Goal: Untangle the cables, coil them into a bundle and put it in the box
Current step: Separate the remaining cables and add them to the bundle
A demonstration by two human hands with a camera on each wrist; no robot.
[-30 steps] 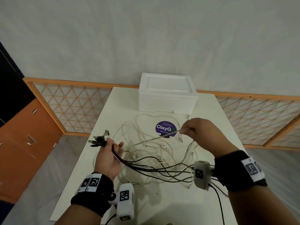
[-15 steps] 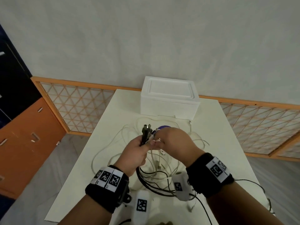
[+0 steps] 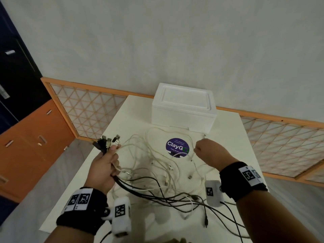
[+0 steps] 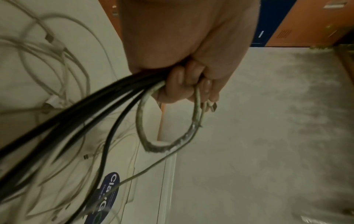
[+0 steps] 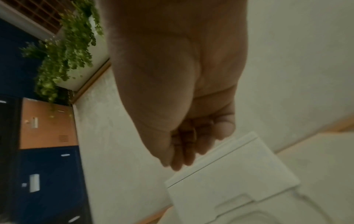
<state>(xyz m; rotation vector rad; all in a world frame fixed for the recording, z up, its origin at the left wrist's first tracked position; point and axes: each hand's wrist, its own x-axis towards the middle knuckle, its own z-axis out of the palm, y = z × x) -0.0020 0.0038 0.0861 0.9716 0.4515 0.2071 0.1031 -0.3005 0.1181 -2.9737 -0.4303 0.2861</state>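
A tangle of white cables and black cables lies spread over the white table. My left hand is raised at the table's left side and grips a bunch of cable ends, with their plugs fanned out above the fist. In the left wrist view its fingers curl round the black cables and a frayed pale loop. My right hand hovers to the right of the purple sticker, fingers curled, pinching a thin white cable. The white foam box stands behind, lid on.
The box sits at the table's far edge against the wall. A wooden lattice screen runs behind the table, and orange cabinets stand to the left. Black cables trail off the near right edge.
The hands met at the middle half a second ago, where a white cable end passed into the left bunch. They have since parted: left hand back to the left, right hand to the right.
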